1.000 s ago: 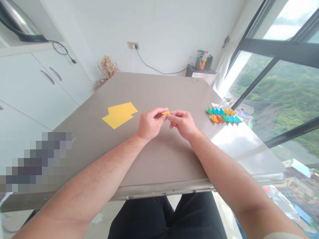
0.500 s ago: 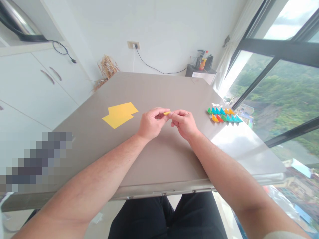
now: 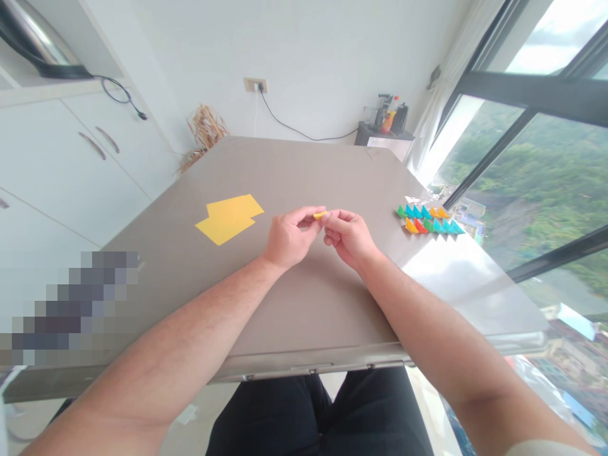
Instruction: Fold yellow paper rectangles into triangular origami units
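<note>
A small folded piece of yellow paper (image 3: 319, 215) is pinched between my two hands above the middle of the table. My left hand (image 3: 292, 235) grips it with thumb and fingers from the left. From the right, the closed fingertips of my right hand (image 3: 349, 235) hold its other end. Fingers cover most of the paper, so its folded shape cannot be made out. Flat yellow paper sheets (image 3: 228, 220) lie overlapping to the left of my hands. Two rows of small folded paper boats (image 3: 430, 220), in green, blue, orange and red, stand at the right.
The brown table (image 3: 304, 304) reaches from my lap towards the wall. A low cabinet (image 3: 384, 142) with bottles on it stands beyond its far right corner. Dried stalks (image 3: 204, 133) are behind the far left corner. A window (image 3: 522, 158) borders the right side.
Both hands keep hold of the folded yellow paper in nearly the same place. Only slight finger movement and a small shift of the whole view show.
</note>
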### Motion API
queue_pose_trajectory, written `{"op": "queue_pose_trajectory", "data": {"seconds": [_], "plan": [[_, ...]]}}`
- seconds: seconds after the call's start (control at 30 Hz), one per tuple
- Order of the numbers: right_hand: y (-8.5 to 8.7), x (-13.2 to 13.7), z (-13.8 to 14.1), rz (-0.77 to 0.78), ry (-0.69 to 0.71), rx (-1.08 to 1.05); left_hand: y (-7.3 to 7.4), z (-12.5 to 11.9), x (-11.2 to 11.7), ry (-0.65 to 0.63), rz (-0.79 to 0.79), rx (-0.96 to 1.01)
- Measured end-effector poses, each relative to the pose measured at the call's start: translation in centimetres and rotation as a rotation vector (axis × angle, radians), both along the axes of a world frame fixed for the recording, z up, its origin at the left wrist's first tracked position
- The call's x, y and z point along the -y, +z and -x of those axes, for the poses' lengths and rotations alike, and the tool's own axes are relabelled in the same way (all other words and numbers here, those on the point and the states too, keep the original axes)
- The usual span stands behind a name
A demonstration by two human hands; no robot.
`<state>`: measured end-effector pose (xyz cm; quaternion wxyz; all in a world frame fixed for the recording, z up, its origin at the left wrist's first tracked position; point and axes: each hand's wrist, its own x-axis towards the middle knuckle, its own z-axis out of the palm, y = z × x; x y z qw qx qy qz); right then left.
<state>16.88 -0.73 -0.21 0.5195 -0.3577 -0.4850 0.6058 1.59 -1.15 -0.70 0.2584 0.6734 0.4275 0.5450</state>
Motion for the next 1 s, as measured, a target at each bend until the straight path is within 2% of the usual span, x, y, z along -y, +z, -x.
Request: {"op": "queue_pose_trajectory", "data": {"seconds": [0.1,0.17,0.3,0.4,0.53,0.6,0.77,1.0], "plan": [[0.1,0.0,0.0,-0.007,-0.005,0.007,-0.1,0.0,0.0,0.016,0.004,0.022],[0.2,0.0,0.0,-0.022,0.010,0.005,-0.2,0.1,-0.3,-0.036,0.048,0.111],[0.4,0.3,-0.1,-0.145,-0.079,0.100,-0.3,0.6,-1.1,-0.339,0.344,0.469],[0.3,0.6,0.0,-0.409,-0.256,0.295,-0.1,1.3,-1.6,-0.489,0.494,0.621],[-0.2,0.6,0.1,-0.819,-0.424,0.508,0.2,1.8,-1.8,-0.588,0.533,0.711],[-0.5,0.4,0.1,-0.928,-0.455,0.577,0.3,1.9,-1.8,-0.608,0.550,0.733],[-1.0,0.3,0.0,-0.976,-0.462,0.750,0.1,1.9,-1.7,-0.629,0.568,0.739],[-1.2,0.4,0.2,-0.939,-0.514,0.883,0.0,1.5,-1.7,-0.597,0.538,0.666]]}}
